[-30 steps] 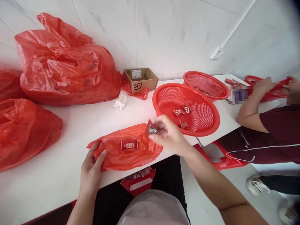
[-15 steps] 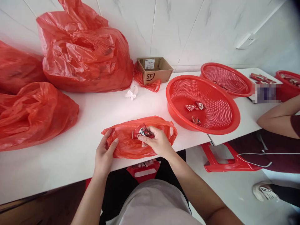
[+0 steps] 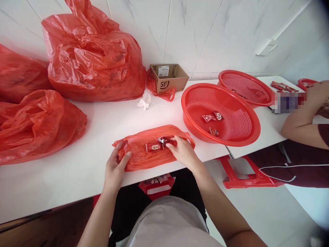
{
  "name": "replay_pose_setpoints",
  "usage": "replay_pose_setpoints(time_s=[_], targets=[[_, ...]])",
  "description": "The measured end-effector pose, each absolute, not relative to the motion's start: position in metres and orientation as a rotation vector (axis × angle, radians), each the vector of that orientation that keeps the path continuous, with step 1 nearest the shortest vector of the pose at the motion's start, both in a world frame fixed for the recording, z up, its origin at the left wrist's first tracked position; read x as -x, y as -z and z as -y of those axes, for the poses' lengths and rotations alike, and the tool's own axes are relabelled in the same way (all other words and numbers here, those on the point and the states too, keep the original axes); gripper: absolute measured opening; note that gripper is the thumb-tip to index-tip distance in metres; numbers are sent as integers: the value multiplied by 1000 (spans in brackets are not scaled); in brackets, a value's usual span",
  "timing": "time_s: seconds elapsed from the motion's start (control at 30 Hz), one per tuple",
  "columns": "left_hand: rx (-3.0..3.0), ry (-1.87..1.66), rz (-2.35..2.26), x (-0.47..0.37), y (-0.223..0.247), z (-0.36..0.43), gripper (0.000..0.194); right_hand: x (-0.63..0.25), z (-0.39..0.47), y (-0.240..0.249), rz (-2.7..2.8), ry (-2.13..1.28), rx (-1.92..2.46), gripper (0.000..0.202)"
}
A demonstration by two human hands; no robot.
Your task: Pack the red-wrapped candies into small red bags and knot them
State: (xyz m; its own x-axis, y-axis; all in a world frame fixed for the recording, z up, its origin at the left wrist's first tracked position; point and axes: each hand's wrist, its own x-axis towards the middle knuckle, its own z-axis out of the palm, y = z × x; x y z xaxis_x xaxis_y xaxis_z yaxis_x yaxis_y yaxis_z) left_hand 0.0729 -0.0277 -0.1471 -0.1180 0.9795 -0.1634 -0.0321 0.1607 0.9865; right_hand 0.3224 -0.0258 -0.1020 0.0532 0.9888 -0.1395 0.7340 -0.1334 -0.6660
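A flattened red plastic bag (image 3: 140,161) lies at the table's front edge, with a red wrapped packet (image 3: 153,146) and a shiny silver-and-red packet (image 3: 162,140) on it. My left hand (image 3: 115,166) holds the bag's left end, thumb on top and fingers at the far side. At the packets' right side is my right hand (image 3: 183,151), its thumb and forefinger apart and nothing visibly gripped between them. To the right, a large red basket (image 3: 192,99) contains three small wrapped packets (image 3: 208,118).
Big filled red bags (image 3: 95,65) stand at the left and back. An open cardboard box (image 3: 172,84) is near the wall beside crumpled tissue (image 3: 144,100). Behind the large basket sits another red basket (image 3: 267,97). A person's arm (image 3: 298,120) rests at the right.
My right hand has let go of the dark red packet and moved slightly right, fingers opening. Two packets now show on the bag. The other person's forearm has come up at the right.
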Motion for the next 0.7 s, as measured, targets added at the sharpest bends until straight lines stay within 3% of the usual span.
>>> replay_pose_setpoints(time_s=[0.1,0.27,0.47,0.6,0.7], targets=[[-1051,-1165,-1371,-73,147,28,65,-336,26,96,1792,-823,1913,28],[-1115,-1131,-1385,-72,148,29,73,-347,28,84,2059,-813,1800,40],[-1099,-1114,-1382,-71,141,31,76,-374,46,21,2062,-513,1426,31],[-1188,-1059,-1479,-72,138,33,73,-436,22,-1,2056,-212,1844,35],[-1220,-1061,-1510,-73,139,33,70,-476,-4,18,2196,-344,2180,43]])
